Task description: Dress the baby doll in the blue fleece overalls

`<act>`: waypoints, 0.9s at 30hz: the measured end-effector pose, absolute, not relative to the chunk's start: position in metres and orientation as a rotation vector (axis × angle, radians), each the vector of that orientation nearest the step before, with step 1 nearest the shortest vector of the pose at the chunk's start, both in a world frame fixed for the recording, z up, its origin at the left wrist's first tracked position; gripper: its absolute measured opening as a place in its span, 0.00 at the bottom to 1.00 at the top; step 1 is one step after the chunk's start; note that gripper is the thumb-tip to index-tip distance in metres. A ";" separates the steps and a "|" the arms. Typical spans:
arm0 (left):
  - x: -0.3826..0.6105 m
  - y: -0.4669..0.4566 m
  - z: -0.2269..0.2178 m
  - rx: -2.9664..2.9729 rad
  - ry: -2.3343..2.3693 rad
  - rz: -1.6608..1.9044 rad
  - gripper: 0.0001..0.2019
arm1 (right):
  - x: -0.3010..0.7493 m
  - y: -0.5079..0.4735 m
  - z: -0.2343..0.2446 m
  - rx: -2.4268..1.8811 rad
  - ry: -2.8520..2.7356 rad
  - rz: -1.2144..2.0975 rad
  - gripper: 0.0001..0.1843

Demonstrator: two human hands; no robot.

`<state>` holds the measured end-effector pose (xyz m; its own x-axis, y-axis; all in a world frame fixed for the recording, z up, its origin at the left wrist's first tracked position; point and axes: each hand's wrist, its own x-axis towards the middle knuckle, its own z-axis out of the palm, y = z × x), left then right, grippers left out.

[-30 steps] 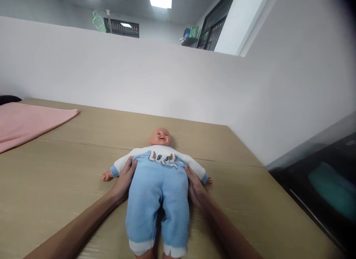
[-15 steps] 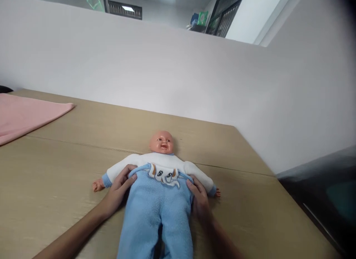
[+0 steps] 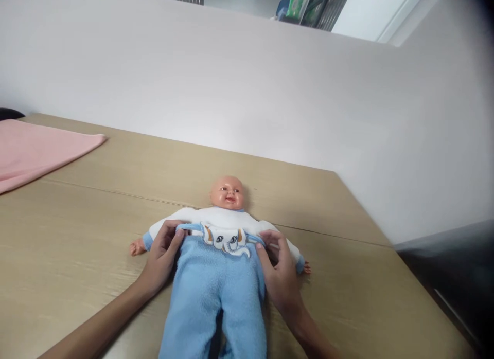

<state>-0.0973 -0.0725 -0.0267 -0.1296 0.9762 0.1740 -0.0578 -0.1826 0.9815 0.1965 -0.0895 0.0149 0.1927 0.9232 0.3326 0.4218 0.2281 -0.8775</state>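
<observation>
A baby doll lies face up on the table, its head toward the far side. It wears a white long-sleeved top with blue cuffs, and fuzzy blue pants with an elephant face at the front of the waist. My left hand pinches the waistband at its left side, thumb on the near side. At the opposite side, my right hand grips the waistband between thumb and fingers. The lower ends of the legs run out of view.
A pink cloth lies on the brown table at the far left. Behind the table rises a white low wall. A dark area lies beyond the right edge.
Both hands have drawn the waistband outward and slightly up, and it now looks straighter across the belly. My right hand has turned more into sight. The camera view has tilted down a little.
</observation>
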 end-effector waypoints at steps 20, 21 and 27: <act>-0.096 -0.081 -0.030 1.768 0.863 1.853 0.04 | 0.007 0.068 0.070 -0.393 -3.127 0.666 0.19; -0.096 -0.081 -0.031 1.778 0.862 1.863 0.05 | 0.013 0.067 0.071 -0.422 -3.027 0.715 0.20; -0.100 -0.091 -0.042 1.764 1.004 1.896 0.05 | 0.063 0.058 0.083 -0.508 -2.321 1.251 0.27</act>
